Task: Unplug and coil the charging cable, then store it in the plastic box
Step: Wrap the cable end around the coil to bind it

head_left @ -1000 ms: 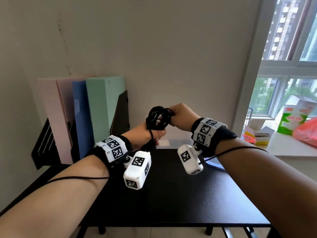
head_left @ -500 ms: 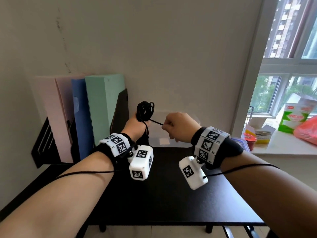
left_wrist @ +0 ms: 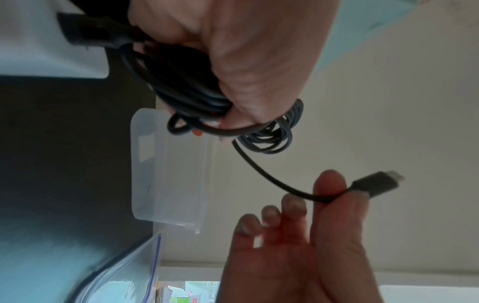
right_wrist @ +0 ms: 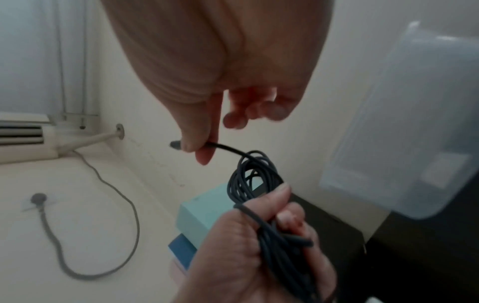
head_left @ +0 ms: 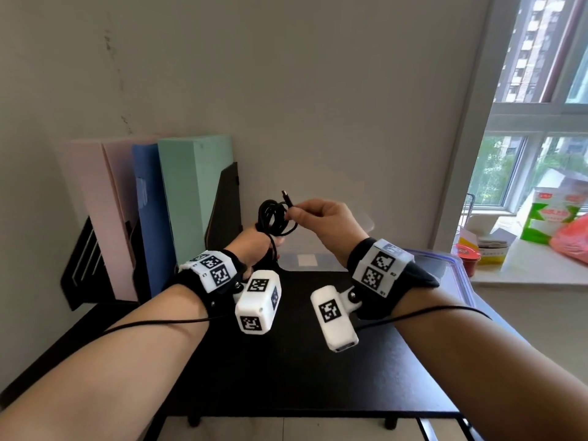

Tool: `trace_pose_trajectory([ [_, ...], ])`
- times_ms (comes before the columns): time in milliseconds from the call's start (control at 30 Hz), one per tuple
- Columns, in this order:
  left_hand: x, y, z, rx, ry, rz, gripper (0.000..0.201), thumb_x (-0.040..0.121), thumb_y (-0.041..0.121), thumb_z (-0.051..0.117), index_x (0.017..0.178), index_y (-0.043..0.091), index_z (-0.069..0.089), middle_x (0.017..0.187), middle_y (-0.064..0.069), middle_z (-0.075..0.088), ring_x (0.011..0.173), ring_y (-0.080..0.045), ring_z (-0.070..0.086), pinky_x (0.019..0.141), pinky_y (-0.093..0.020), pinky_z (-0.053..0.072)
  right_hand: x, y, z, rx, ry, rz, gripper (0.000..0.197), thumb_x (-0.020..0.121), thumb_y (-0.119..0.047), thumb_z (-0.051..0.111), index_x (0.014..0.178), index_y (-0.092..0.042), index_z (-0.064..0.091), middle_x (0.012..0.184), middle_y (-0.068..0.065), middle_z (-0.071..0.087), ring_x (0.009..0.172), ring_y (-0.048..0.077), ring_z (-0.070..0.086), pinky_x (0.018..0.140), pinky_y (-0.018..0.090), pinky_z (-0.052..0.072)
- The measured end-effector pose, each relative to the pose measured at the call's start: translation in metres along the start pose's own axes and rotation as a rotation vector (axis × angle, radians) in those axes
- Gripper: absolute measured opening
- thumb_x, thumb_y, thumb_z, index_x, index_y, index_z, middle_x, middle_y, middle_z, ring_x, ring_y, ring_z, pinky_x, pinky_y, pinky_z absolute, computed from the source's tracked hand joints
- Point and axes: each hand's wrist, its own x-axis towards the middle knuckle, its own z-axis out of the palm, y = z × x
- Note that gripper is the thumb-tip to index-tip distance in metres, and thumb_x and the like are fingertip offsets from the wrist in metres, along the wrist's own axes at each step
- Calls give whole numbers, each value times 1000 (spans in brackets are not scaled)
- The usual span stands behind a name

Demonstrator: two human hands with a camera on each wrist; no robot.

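Note:
The black charging cable (head_left: 273, 218) is wound into a coil, and my left hand (head_left: 262, 246) grips the bundle above the back of the black desk (head_left: 286, 361). My right hand (head_left: 294, 213) pinches the free end just behind its plug (head_left: 287, 197), which points up beside the coil. In the left wrist view the coil (left_wrist: 269, 131) sticks out of my left fist (left_wrist: 246, 51) and the plug (left_wrist: 376, 182) stands clear of my right fingers (left_wrist: 329, 190). The clear plastic box (head_left: 366, 222) sits open against the wall behind both hands.
Pink, blue and green folders (head_left: 191, 192) stand in a black holder at the back left. A clear lid with a blue rim (head_left: 445, 265) lies at the desk's right edge. The windowsill (head_left: 525, 265) on the right carries packets and jars.
My right hand pulled a strand out to the right, then came back up to the coil. It now pinches the cable near the plug, whose tip shows above the coil.

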Motion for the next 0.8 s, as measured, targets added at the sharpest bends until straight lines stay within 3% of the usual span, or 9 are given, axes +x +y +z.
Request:
trace_pose_trajectory([
  [100, -5, 3, 3, -22, -10, -7, 35, 85, 1, 56, 120, -7, 53, 63, -5, 50, 57, -18, 48, 61, -31, 45, -1, 2, 5, 219, -80, 94, 25, 96, -15, 47, 74, -16, 59, 73, 3, 61, 69, 9, 57, 71, 16, 47],
  [167, -7, 6, 5, 14, -9, 18, 34, 80, 5, 59, 114, -1, 59, 69, -7, 55, 65, -23, 53, 72, -41, 48, -4, 2, 7, 266, -97, 127, 26, 96, -13, 46, 73, -12, 58, 65, 7, 59, 59, 11, 57, 68, 20, 50],
  [233, -8, 8, 9, 121, 8, 41, 26, 79, 7, 54, 103, 3, 61, 74, -8, 58, 79, -29, 58, 79, -45, 49, -5, 3, 10, 171, -64, 116, 22, 93, -12, 52, 73, -10, 61, 60, 7, 59, 57, 13, 57, 69, 23, 51],
  [333, -12, 10, 14, 310, 71, 105, 18, 86, 3, 45, 93, 7, 62, 83, -14, 61, 95, -36, 62, 75, -37, 46, -7, 1, 15, -69, -7, 61, 12, 89, -14, 58, 77, -13, 59, 60, 4, 63, 61, 14, 60, 73, 25, 52],
  [433, -14, 11, 13, 412, 117, 124, 15, 86, 5, 46, 93, 10, 58, 92, -14, 63, 96, -34, 62, 79, -36, 48, -8, 4, 18, -170, 74, 33, 7, 87, -16, 60, 84, -15, 54, 63, 0, 69, 69, 13, 67, 78, 30, 54],
  [533, -12, 11, 11, 397, 134, 44, 23, 84, 7, 47, 104, 12, 55, 103, -14, 64, 98, -34, 62, 90, -43, 52, -10, 8, 15, -3, 169, 118, 8, 86, -12, 59, 80, -14, 55, 69, 6, 71, 76, 21, 71, 67, 33, 58],
  [600, -14, 13, 12, 461, 125, 58, 29, 85, 8, 44, 111, 12, 55, 103, -13, 64, 99, -33, 62, 88, -41, 52, -13, 8, 14, 33, 200, 127, 8, 85, -11, 59, 78, -13, 56, 72, 8, 72, 76, 21, 71, 63, 31, 57],
  [700, -16, 13, 13, 566, 116, 109, 34, 86, 10, 41, 117, 16, 52, 102, -8, 61, 100, -31, 61, 86, -38, 49, -12, 6, 15, -148, 217, 15, 15, 82, -14, 63, 70, -22, 58, 73, 1, 73, 74, 15, 70, 71, 32, 58],
  [800, -18, 12, 12, 718, 53, 141, 34, 88, 11, 41, 121, 18, 49, 115, -10, 60, 108, -30, 57, 87, -34, 44, -7, 2, 11, -334, 217, -62, 14, 79, -23, 65, 69, -31, 58, 76, -6, 73, 75, 11, 68, 75, 31, 56],
])
